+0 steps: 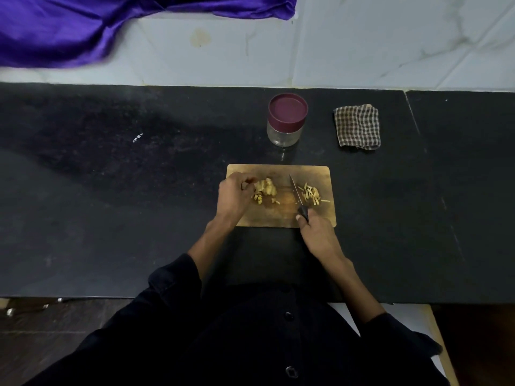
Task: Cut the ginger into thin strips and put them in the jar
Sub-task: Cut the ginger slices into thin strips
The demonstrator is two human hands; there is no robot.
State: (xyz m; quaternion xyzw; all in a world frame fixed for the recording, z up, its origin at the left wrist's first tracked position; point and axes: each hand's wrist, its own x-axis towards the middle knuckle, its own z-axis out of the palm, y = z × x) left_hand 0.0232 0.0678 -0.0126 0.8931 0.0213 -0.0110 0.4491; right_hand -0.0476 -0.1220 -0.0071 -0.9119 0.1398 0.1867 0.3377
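Observation:
A wooden cutting board [281,218] lies on the black counter. On its left part sits a lump of ginger [266,187] with a few small cut bits below it. My left hand [233,196] holds the ginger from the left with curled fingers. My right hand [316,234] grips the black handle of a knife [296,194], whose blade points away from me across the middle of the board. A pile of thin ginger strips [311,194] lies right of the blade. Behind the board stands a glass jar [284,132] with a maroon lid [288,109] on it.
A folded checked cloth [357,126] lies right of the jar. The black counter [111,190] stretches wide to both sides. Purple fabric [83,23] hangs against the tiled wall at the upper left.

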